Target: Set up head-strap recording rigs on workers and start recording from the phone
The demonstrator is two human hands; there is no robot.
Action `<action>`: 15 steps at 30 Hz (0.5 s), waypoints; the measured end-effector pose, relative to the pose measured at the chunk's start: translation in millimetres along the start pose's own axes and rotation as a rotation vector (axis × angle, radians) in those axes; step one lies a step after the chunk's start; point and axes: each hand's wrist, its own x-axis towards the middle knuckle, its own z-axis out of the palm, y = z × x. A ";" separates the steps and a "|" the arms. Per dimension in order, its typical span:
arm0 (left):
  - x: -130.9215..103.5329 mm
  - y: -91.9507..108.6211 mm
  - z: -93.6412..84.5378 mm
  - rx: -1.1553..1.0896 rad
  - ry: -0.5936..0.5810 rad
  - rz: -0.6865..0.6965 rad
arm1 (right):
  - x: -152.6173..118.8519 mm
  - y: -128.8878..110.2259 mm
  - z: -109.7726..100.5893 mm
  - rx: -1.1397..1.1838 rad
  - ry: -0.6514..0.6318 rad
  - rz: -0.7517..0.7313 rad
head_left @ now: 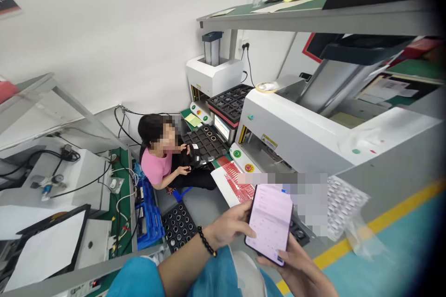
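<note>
A phone (270, 225) with a lit, pinkish screen is held upright between my two hands, low and right of centre. My left hand (233, 225), with a dark bead bracelet on its wrist, grips the phone's left edge, its thumb over the lower left of the screen. Around the lower right corner of the phone, my right hand (301, 264) is closed, its thumb at the bottom edge. Just behind the phone lies a white sheet with red strips (237, 181).
A person in a pink top (156, 167) sits ahead, hands at a black tray (205, 141). White press machines (296, 125) stand right, beneath a shelf (278, 17). Blue bins (148, 213) and a tray of round parts (179, 225) are left of my arm.
</note>
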 end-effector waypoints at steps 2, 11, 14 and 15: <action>1.1 -1.3 3.2 0.018 0.009 -0.006 | 0.1 -0.8 -4.3 -0.006 -0.003 0.007; 4.4 -23.1 25.6 0.008 0.078 0.011 | -10.1 -4.1 -26.5 0.068 0.005 0.027; 7.7 -33.1 38.2 0.004 0.107 -0.003 | -15.1 -3.7 -43.5 0.048 0.021 0.026; 10.0 -37.2 43.1 -0.001 0.107 -0.005 | -16.3 -3.7 -51.6 0.040 0.032 0.029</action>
